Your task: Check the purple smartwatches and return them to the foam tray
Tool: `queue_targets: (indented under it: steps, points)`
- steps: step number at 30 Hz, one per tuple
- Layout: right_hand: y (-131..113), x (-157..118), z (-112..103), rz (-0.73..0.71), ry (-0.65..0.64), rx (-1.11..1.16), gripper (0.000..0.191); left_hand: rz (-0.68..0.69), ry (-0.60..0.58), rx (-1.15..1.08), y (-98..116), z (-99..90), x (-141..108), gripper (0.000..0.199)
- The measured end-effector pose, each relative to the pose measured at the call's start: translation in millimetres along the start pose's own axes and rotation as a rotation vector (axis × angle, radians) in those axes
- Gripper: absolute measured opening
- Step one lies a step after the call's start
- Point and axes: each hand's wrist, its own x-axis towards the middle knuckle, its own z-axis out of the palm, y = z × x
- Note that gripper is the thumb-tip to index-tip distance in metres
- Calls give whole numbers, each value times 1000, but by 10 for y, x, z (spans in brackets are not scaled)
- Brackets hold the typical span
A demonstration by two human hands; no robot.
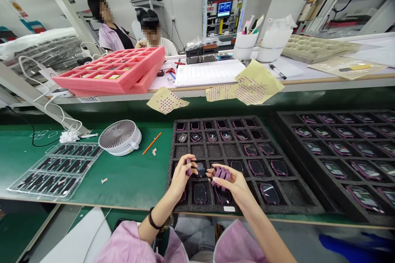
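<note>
Pink sleeves [123,246] reach over a black foam tray [216,148] on the green worktop [132,185]. The left hand [182,176] pinches a small purple piece [188,166] between finger and thumb. The right hand [230,183] curls around a cluster of purple strips [220,174], though they are hard to make out. Between the hands, a dark rounded device [200,169] lies in a compartment, with a small white fan [119,137] well off to the left.

Single head-worn view, facing forward and down, from close above a green bench [129,181].
</note>
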Motion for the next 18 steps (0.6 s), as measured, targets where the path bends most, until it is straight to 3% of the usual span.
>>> queue_targets:
  steps: [18]
  points:
    - [-55, 2, 26, 32, 3, -11, 46, -14, -3, 25, 2, 6, -6, 25]
